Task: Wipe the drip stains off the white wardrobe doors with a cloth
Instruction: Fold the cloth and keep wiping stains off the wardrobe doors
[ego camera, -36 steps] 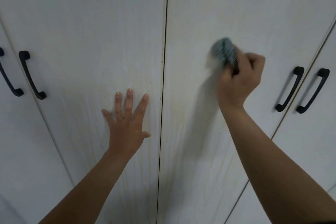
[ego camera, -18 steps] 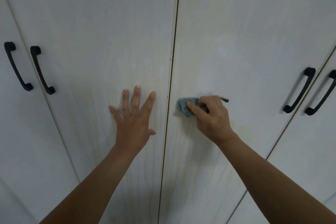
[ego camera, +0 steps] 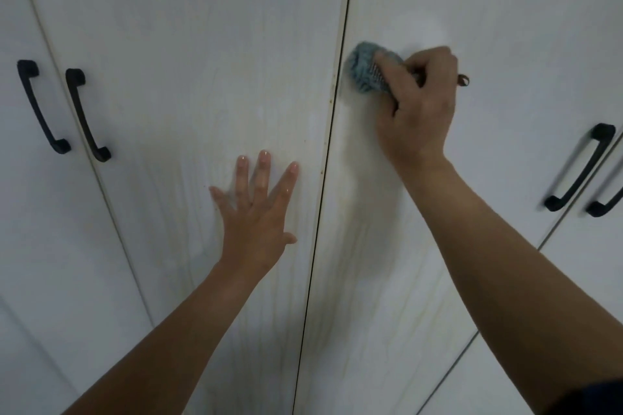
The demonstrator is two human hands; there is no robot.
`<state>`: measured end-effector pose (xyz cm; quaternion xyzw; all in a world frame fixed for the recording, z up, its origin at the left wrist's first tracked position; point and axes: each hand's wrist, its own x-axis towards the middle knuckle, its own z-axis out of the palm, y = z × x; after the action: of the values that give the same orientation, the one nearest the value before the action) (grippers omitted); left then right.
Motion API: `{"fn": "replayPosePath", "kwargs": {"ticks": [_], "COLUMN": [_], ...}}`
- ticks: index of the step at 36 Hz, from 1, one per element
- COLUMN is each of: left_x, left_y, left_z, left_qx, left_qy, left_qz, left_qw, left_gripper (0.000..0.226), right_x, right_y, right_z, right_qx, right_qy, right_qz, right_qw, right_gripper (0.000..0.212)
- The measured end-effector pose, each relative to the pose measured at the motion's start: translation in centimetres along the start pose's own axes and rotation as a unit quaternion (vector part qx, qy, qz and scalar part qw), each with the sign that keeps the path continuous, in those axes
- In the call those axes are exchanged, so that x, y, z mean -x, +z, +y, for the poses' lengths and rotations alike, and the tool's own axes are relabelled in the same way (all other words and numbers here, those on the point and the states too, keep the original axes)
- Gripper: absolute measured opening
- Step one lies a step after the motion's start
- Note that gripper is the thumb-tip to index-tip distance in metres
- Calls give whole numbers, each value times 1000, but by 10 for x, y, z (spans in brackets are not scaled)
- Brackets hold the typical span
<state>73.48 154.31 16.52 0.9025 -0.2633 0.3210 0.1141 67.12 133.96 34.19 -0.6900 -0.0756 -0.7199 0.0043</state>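
Two white wardrobe doors fill the head view, the left door (ego camera: 188, 77) and the right door (ego camera: 505, 27), split by a dark vertical gap. My right hand (ego camera: 418, 104) grips a bunched blue-grey cloth (ego camera: 362, 72) and presses it on the right door just beside the gap. Faint yellowish drip streaks (ego camera: 357, 266) run down both doors below the hands. My left hand (ego camera: 259, 212) lies flat on the left door with fingers spread and straight, close to the gap.
Black bar handles stand at both sides: a pair at the left (ego camera: 82, 114) and a pair at the right (ego camera: 580, 168), on the outer door edges. Further door panels lie beyond them.
My right hand has carried the cloth up the right door along the gap, from the level of my left hand's fingertips to well above them. My left hand has stayed flat.
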Motion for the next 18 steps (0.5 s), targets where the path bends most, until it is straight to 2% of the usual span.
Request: {"fn": "replayPosePath", "kwargs": {"ticks": [4, 11, 15, 18], "left_x": [0, 0, 0, -1], "left_y": [0, 0, 0, -1], "left_z": [0, 0, 1, 1], "left_qx": [-2, -3, -7, -8], "left_qy": [0, 0, -1, 1], "left_qz": [1, 2, -2, -1], "left_qw": [1000, 1000, 1000, 1000], "left_gripper": [147, 147, 147, 146], "right_x": [38, 111, 160, 161], "right_y": [-3, -16, -22, -26], "right_z": [-5, -3, 1, 4], "right_qx": [-20, -33, -43, -65], "right_qy": [-56, -102, -181, -253], "right_qz": [-78, -200, -297, -351], "right_qw": [995, 974, 936, 899], "right_gripper": [27, 17, 16, 15]}}
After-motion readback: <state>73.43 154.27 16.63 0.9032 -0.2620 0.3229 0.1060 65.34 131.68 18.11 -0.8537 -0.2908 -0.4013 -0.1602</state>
